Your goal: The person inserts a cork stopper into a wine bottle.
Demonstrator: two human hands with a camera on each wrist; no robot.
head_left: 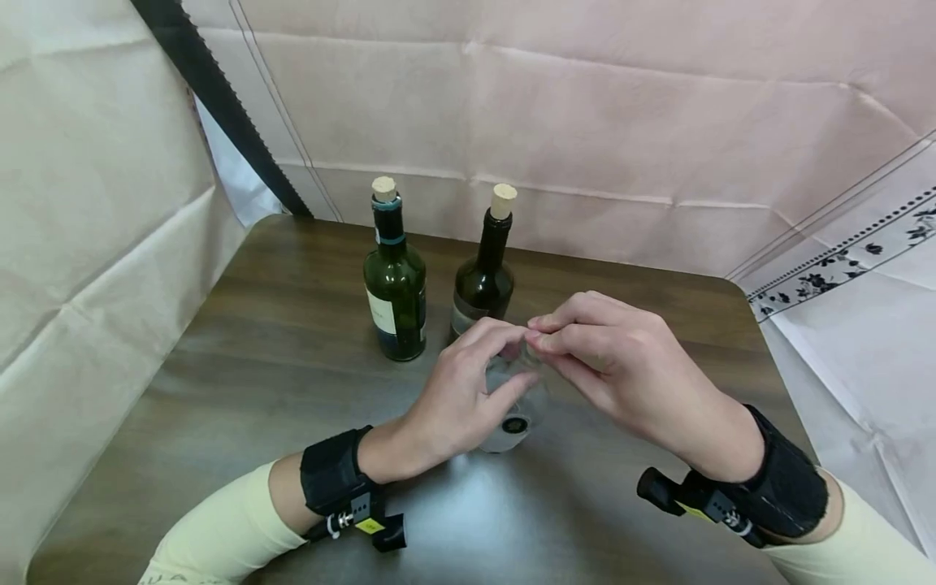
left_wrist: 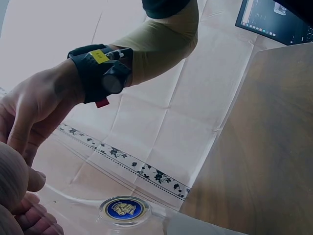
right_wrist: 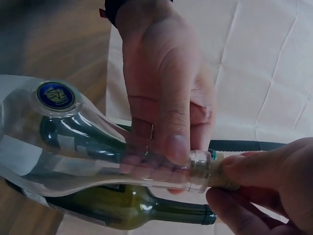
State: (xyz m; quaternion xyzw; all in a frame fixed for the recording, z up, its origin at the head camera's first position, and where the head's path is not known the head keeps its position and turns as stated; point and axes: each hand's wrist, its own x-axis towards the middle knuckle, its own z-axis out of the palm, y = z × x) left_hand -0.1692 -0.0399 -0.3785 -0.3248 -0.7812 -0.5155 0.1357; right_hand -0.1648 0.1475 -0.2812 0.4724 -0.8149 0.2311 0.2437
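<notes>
A clear glass bottle [head_left: 504,439] stands on the table in the head view, partly hidden by the hands. In the right wrist view, a round blue-and-gold badge [right_wrist: 55,95] shows on its shoulder. My left hand [head_left: 453,398] holds the bottle's neck, thumb on one side and fingers on the other. With thumb and fingertips, my right hand [head_left: 621,357] pinches a cork [right_wrist: 222,178] at the bottle's mouth. Part of this cork shows through the glass inside the neck. Its outer end is partly covered by the right fingers.
Behind the hands stand a green wine bottle [head_left: 395,276] and a darker wine bottle [head_left: 484,284], each with a cork in its top. They are on the wooden table [head_left: 292,390]. Pale cloth [head_left: 585,122] hangs around its back and sides. A screen [left_wrist: 269,19] appears in the left wrist view.
</notes>
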